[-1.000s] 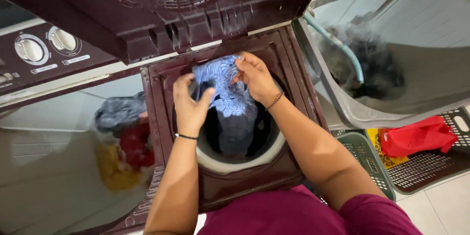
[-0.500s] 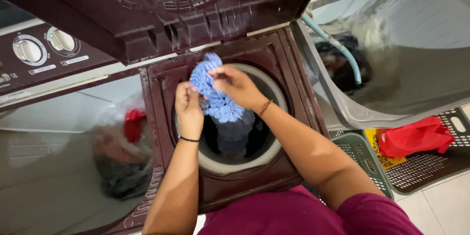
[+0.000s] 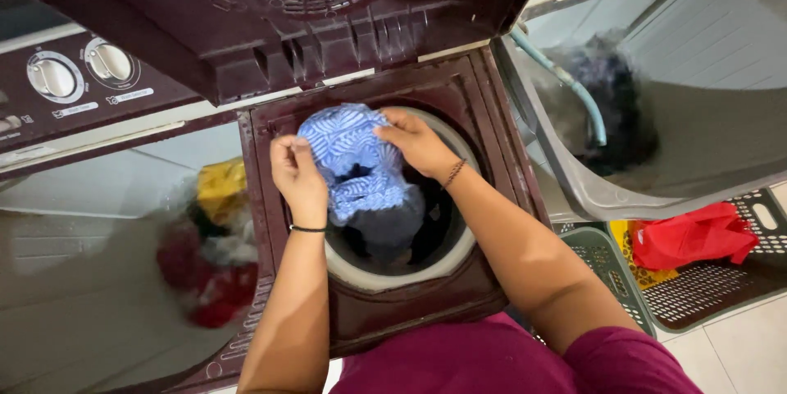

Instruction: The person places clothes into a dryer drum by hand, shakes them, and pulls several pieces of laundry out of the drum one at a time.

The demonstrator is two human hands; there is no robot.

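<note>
cloth [image 3: 348, 160] over spin tub [image 3: 393, 275], wash tub [image 3: 98, 279] left, baskets [image 3: 705, 279] right

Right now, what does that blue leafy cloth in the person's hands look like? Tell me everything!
The blue cloth with a white leaf pattern looks like thin, soft fabric, bunched and crumpled. It is held over the round opening of the dark red spin tub. The left hand pinches its left edge and the right hand grips its upper right edge. Its lower part hangs down onto a dark garment inside the tub.
</note>
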